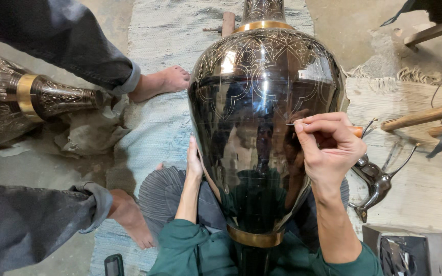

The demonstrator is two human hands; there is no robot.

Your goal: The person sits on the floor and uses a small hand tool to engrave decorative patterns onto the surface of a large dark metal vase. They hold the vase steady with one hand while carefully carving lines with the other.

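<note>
Pinching a thin scriber (293, 123) between thumb and fingers, the right hand (329, 148) rests against the vase (264, 128), with the tool's point reaching out to the hand's left and touching the dark polished belly. The tool's orange handle end (356, 131) pokes out on the far side of the fist. The vase lies across the person's lap with its long axis running straight away from them: gold-banded foot nearest the body, neck and gold collar farthest off. Engraved pattern covers the shoulder beyond the hand, while the belly around and below the point bears only faint scribed lines. The right hand is the one at the working point. The left hand (194, 161) lies open, flat against the vase's left flank, gripping nothing, lower down toward the foot. Just right of the right hand a metal tool with curved arms (376, 176) lies on a mat (425, 189). Another person's bare feet (162, 82) and a second vase (32, 97) are well off to the left.
</note>
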